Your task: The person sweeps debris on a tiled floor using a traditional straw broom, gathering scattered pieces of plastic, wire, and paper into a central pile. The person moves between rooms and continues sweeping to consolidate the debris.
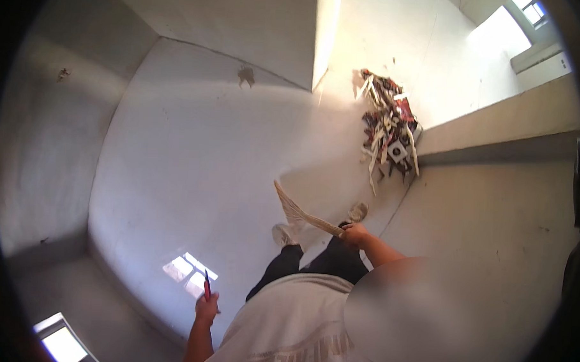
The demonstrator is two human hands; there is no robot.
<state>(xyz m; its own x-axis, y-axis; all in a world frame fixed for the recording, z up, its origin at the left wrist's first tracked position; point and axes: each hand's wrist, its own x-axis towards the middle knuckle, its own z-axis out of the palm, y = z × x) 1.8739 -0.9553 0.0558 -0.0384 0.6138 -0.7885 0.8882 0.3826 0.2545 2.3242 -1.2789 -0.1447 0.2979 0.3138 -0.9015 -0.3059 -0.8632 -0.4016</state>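
Observation:
My left hand point(206, 307) is closed around a slim red tool point(207, 290) with a dark, narrow tip pointing up; it looks like a utility knife. Out to the right, my right hand point(354, 235) grips one end of a long beige strip point(305, 216). The strip curves away to the left, widening before it ends in a point over the floor. Its exact material I cannot make out. Both my shoes, the left one point(285, 235) and the right one point(358, 213), show close to the strip.
A heap of scraps point(388, 124), with pale strips and dark and reddish bits, lies on the shiny pale floor point(176, 151) ahead right, against the end of a low wall point(496, 121). Walls stand left and ahead. A bright window point(67, 345) shows at lower left.

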